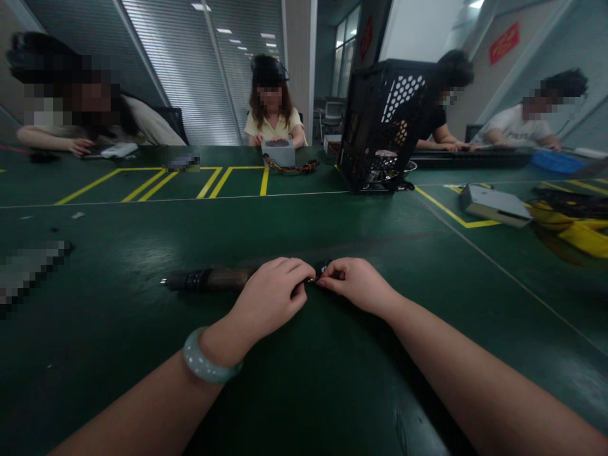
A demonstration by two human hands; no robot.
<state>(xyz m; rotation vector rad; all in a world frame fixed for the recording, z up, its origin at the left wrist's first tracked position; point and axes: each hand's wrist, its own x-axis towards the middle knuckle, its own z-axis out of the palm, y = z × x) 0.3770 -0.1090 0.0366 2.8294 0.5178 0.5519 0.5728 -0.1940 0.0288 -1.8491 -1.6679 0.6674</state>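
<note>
A long dark cylindrical tool with a brown middle and a metal tip, like an electric screwdriver (223,279), lies across the green table in front of me. My left hand (273,291), a pale green bangle on its wrist, is closed around the tool's right end. Just beside it, my right hand (354,282) is closed in a pinch at that end. A small dark piece with a shiny spot shows between my fingertips; what my right fingers hold is too small to make out. The two hands almost touch.
A black computer case (380,126) stands upright ahead to the right. A grey metal box (496,204) and yellow and black cables (582,221) lie at right. Across the table a person handles a power supply (278,154); other people sit at both sides.
</note>
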